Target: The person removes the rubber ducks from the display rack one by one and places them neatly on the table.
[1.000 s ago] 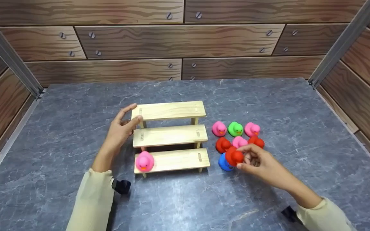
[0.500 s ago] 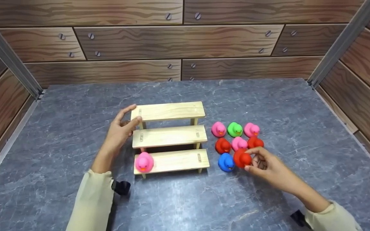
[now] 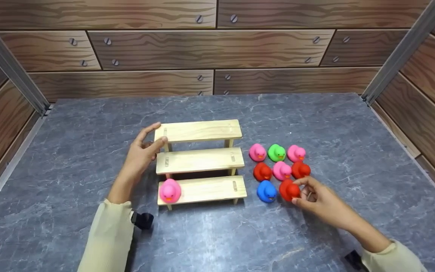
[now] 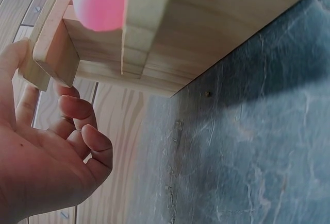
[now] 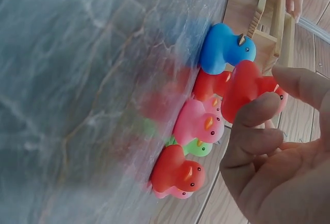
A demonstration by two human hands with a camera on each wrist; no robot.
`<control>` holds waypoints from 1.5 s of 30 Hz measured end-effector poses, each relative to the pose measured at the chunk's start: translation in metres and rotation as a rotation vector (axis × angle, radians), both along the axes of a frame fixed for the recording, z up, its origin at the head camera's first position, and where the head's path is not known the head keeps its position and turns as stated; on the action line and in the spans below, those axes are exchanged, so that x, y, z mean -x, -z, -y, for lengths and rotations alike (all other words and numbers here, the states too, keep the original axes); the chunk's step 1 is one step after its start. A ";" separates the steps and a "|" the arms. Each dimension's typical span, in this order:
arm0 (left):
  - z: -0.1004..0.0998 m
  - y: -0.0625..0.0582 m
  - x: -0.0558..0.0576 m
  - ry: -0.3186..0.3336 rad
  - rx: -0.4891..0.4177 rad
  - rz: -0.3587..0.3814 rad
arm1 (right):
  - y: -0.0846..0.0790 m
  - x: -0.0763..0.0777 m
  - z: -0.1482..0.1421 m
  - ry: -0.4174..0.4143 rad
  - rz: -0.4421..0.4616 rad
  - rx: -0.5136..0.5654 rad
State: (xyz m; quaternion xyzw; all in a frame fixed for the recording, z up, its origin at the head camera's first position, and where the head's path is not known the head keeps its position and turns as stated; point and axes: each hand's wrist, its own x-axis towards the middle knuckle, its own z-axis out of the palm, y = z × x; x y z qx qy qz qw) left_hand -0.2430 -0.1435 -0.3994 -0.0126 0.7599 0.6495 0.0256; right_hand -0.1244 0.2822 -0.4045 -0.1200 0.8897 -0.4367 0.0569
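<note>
A three-step wooden stand [image 3: 202, 160] is in the middle of the head view. My left hand [image 3: 139, 156] grips the left end of its top step, thumb on the near edge and a finger at the back corner. On the left end of the bottom step sits a pink rubber duck [image 3: 170, 191]. To the right, my right hand [image 3: 321, 202] pinches a red rubber duck [image 3: 289, 190] between thumb and fingers, just right of the blue rubber duck [image 3: 266, 191]. In the right wrist view this red duck [image 5: 241, 91] looks slightly raised off the table.
Behind the held duck are two rows of rubber ducks: a red [image 3: 263, 172], a pink [image 3: 281, 170] and another red [image 3: 300, 170], then a pink [image 3: 257, 152], a green [image 3: 276, 152] and a pink [image 3: 296, 152]. Wood-patterned panels [image 3: 210, 49] enclose the grey marbled table [image 3: 89, 124].
My right hand has carried the red duck rightward and slightly toward me, from over the blue duck to beside it. My left hand and the stand have stayed in place.
</note>
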 end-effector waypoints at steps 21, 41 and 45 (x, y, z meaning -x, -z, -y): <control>0.000 0.002 0.001 -0.008 -0.029 -0.016 | 0.008 0.009 -0.005 0.018 0.032 -0.119; -0.001 0.000 0.000 0.007 -0.018 -0.005 | 0.011 0.015 -0.010 -0.027 0.035 -0.098; -0.001 0.000 0.000 0.010 -0.026 -0.003 | 0.006 0.014 -0.013 -0.040 0.064 -0.067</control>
